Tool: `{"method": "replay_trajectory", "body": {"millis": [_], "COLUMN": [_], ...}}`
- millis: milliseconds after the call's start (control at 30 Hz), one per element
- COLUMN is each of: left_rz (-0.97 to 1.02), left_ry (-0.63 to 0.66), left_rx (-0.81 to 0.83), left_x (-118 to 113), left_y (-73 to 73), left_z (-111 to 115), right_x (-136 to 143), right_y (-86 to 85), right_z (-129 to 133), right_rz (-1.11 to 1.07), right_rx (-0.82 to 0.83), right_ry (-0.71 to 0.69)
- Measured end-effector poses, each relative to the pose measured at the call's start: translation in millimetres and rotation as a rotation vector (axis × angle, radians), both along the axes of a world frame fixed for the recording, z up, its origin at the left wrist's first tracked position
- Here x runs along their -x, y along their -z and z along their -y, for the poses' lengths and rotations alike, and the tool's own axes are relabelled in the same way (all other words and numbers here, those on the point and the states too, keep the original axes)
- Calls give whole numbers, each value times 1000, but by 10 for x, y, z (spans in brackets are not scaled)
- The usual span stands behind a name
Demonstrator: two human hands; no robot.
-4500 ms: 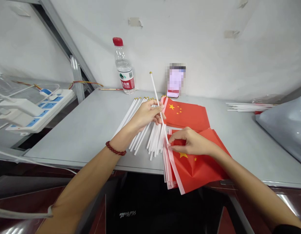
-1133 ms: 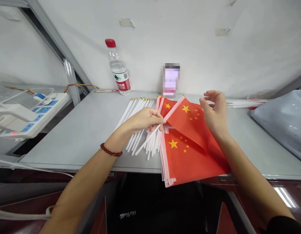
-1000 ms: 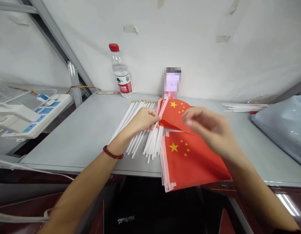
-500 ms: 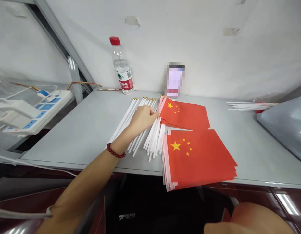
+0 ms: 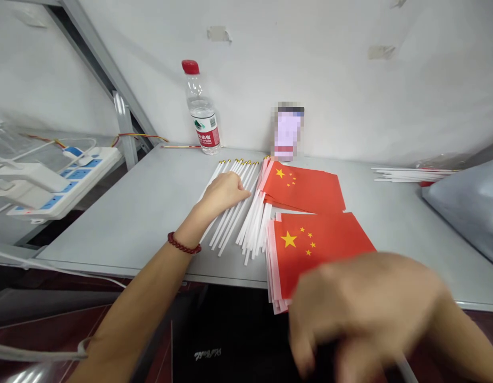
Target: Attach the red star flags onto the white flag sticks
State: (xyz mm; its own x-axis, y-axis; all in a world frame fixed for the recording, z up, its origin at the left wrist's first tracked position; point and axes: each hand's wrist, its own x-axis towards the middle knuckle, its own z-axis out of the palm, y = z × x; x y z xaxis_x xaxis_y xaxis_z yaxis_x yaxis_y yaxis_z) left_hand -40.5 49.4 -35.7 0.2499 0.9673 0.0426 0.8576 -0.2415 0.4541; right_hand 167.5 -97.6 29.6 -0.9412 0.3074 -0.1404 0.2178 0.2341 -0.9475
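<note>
My left hand (image 5: pixel 227 191) is over a row of white sticks (image 5: pixel 232 229) with gold tips on the table. Its thumb points right and the fingers curl under, closed; whatever they may hold is hidden. Just right of it lies a bundle of small red flags (image 5: pixel 306 186) with yellow stars, their white sticks pointing toward me. In front of these, a stack of loose red flags (image 5: pixel 322 239) with pale left edges overhangs the table's near edge. My right hand (image 5: pixel 361 308) hovers over that stack's near right part, blurred by motion, so its grip is unclear.
A water bottle (image 5: pixel 204 125) with a red cap and a phone (image 5: pixel 288 133) stand by the wall. At left is a power strip (image 5: pixel 70 181) with plugs and cables. More white sticks (image 5: pixel 409 174) and a grey plastic bag (image 5: pixel 469 205) lie at right.
My left hand has moved slightly left, off the flag bundle and over the loose sticks. From the bottom right, my right hand has risen over the loose flag stack.
</note>
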Motion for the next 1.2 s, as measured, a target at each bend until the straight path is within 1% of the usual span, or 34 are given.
{"method": "replay_trajectory", "body": {"millis": [33,67,100,133,200,300,400,467,533,600,733,833,967,1033,1133,1200], "left_rz": [13,18,16,8,-10,-27,-29,10,94,226,521,667,829,906,1010,1055], "left_ry": [17,33,47,54,50,42,13,-44,-101,-129,-101,-63,-34,-44,-51,-47], "left_rx": [8,25,47,68,89,55,41,11,-47,-84,-66,-16,32,45,79,110], "left_x": [-8,-21,-40,-63,-113,-169,-171,-150,-122,-96,-79,-102,-128,-128,-123,-129], "left_y": [11,19,25,27,23,4,-36,-76,-117,-145,-152,-157,-204,-235,-276,-296], "left_z": [2,9,22,40,83,131,137,126,114,104,101,120,153,166,182,192], "right_x": [-56,-107,-152,-190,-252,-324,-362,-352,-315,-267,-195,-178,-153,-136,-124,-127], "right_y": [111,229,345,451,616,738,771,778,783,786,783,779,769,767,780,795], "right_z": [-136,-276,-408,-525,-685,-742,-709,-694,-689,-683,-660,-644,-621,-600,-573,-566], "right_rz": [33,126,229,305,383,389,373,355,346,357,420,469,494,469,363,294], "right_rx": [-49,-177,-288,-349,-377,-458,-492,-484,-492,-524,-570,-570,-570,-525,-419,-400], "right_ry": [81,242,366,423,464,556,583,572,585,615,643,648,681,715,783,828]}}
